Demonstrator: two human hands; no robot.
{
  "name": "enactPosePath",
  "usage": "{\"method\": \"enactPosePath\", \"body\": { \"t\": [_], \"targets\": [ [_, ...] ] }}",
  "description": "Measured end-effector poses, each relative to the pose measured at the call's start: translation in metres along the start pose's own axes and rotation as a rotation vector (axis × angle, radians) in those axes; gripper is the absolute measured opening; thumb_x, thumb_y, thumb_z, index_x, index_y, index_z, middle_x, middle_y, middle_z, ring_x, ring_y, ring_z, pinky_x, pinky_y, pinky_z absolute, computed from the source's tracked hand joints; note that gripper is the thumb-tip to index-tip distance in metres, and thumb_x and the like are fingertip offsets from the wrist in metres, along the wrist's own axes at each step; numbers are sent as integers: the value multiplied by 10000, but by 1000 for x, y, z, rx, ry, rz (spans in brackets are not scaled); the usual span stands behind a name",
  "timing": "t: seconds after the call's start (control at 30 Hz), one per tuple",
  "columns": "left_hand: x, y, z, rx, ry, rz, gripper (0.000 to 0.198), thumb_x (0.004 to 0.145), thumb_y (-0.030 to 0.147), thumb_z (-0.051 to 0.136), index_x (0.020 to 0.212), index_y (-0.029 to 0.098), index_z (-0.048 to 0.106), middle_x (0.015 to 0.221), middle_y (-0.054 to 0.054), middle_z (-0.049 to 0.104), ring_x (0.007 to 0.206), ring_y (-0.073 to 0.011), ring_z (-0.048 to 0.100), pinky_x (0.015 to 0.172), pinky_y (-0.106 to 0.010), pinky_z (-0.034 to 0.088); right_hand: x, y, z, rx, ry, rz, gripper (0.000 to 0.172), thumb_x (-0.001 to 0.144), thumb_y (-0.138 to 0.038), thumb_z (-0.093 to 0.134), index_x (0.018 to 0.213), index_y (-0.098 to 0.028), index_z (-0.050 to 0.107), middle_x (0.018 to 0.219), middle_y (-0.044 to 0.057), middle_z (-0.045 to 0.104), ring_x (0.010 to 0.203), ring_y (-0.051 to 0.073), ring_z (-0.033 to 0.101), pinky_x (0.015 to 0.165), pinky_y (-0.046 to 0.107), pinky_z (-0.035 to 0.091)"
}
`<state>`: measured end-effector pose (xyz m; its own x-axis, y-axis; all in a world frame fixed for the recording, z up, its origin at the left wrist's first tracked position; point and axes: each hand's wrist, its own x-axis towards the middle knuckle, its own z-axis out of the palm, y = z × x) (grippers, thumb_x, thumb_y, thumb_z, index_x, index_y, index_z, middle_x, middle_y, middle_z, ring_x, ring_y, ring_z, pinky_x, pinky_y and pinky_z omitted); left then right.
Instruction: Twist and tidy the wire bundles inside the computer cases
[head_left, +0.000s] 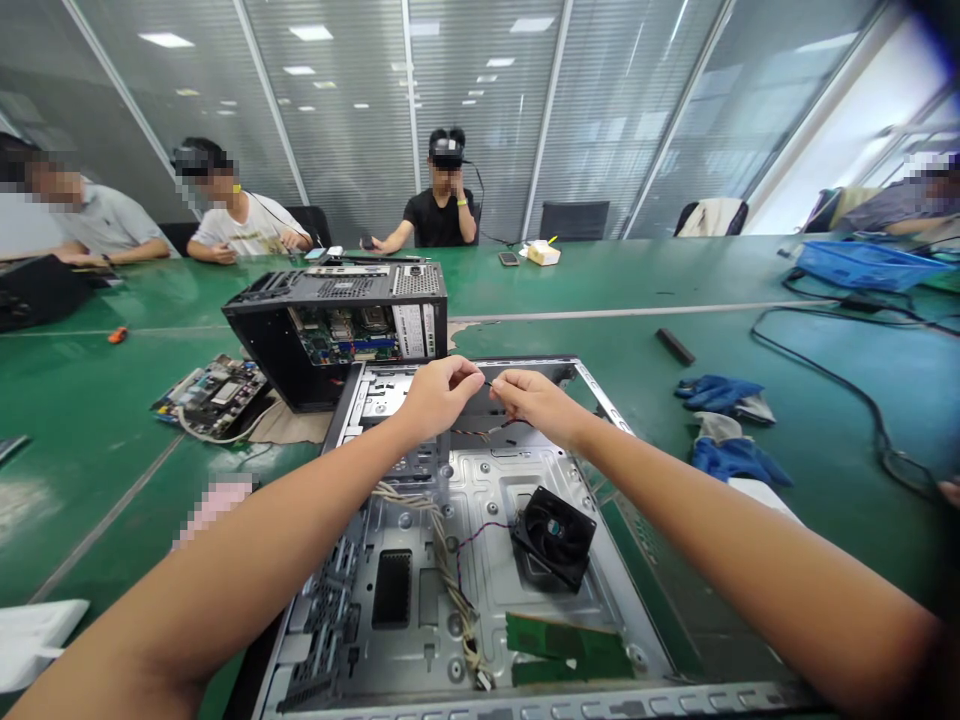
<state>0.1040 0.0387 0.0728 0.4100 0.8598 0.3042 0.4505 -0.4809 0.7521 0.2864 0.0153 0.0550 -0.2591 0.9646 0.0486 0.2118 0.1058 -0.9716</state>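
Note:
My left hand (444,394) and my right hand (531,402) are close together above the far end of an open computer case (487,480). The fingertips of both are pinched on a thin dark wire (487,384), of which only a short stretch shows between them. Just below, colored wires with a connector (487,433) hang inside the case. A black case fan (556,538) lies tilted on the metal floor, its thin cable running left. Beside it, a twisted cable bundle (442,545) stretches toward the near edge.
Behind the case stands a second computer case (337,320), with a motherboard (221,392) to its left. Blue gloves (731,455), a dark bar (676,346), a black cable (840,370) and a blue basket (870,265) are on the right. Several people sit around the table.

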Motion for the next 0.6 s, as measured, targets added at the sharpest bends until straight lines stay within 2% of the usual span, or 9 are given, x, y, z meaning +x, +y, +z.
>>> {"method": "enactPosePath", "body": {
  "t": [0.17,0.43,0.53,0.6],
  "targets": [
    [0,-2,0,14,-38,-11,178,806,194,545,940,143,651,778,-21,684,681,-133,587,670,-262,456,0,-3,-2,-56,-24,-1,219,792,-365,590,754,-164,512,653,-14,545,561,99,487,570,241,409],
    [-1,1,0,12,-79,36,196,808,169,535,989,155,610,745,-4,670,666,-132,583,681,-267,460,-2,-2,0,0,-133,26,218,843,-366,505,801,-157,551,575,-56,422,485,82,355,500,226,337],
    [0,1,0,57,-84,50,126,833,216,524,901,158,613,765,-11,674,687,-135,590,664,-258,441,-2,-2,-2,-84,-137,11,213,840,-344,493,795,-154,577,547,-55,423,485,91,372,496,228,319],
    [1,0,0,142,-81,82,155,857,269,506,849,159,615,755,-13,663,683,-139,576,641,-257,416,-3,-3,-3,-169,-115,-13,190,826,-321,504,776,-156,584,551,-47,460,500,97,404,510,230,325]
  ]
}}
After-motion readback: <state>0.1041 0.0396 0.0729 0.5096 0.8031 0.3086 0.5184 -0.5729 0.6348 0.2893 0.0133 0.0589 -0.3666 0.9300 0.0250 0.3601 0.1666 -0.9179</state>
